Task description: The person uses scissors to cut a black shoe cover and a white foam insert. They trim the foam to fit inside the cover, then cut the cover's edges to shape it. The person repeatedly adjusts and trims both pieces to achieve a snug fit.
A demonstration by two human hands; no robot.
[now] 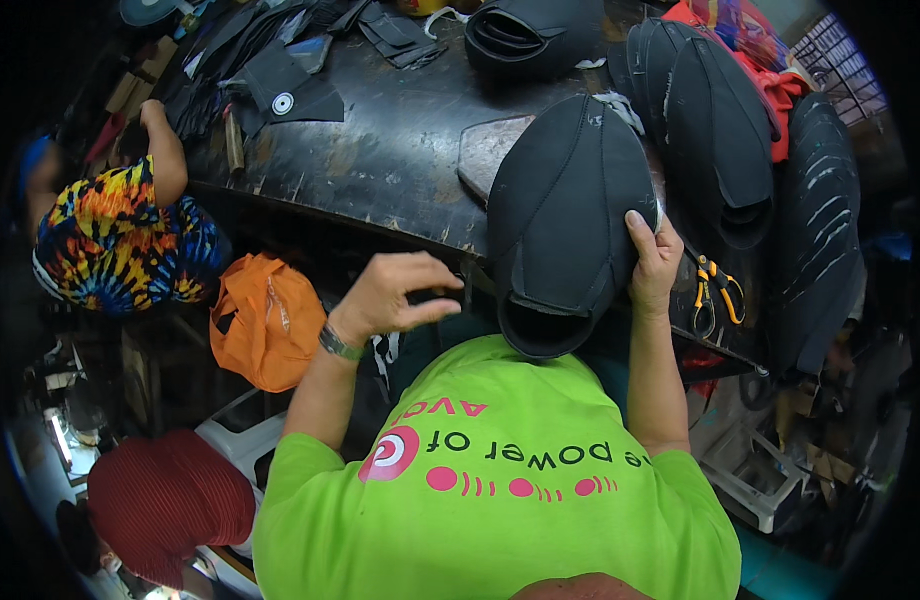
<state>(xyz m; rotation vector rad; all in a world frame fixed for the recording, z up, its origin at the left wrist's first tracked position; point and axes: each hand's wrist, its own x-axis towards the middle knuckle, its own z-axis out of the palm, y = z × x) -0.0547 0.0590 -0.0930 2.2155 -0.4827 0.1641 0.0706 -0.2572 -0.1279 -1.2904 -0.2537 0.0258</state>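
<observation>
My right hand (652,262) grips the right edge of a black padded, stitched shell (565,215), holding it upright against the near edge of the dark workbench (380,160). Its open end points down toward my green shirt. My left hand (395,292), with a band on the wrist, hovers left of the shell. Its fingers are curled and its thumb is apart, and I see nothing held between them. A small dark thing sits just past its fingertips; I cannot make it out.
More black shells (720,130) lie to the right and at the back (530,35). Orange-handled scissors (715,290) rest by my right wrist. An orange bag (265,320) hangs at left. One person in a tie-dye shirt (120,240) and another in a red cap (170,500) work nearby.
</observation>
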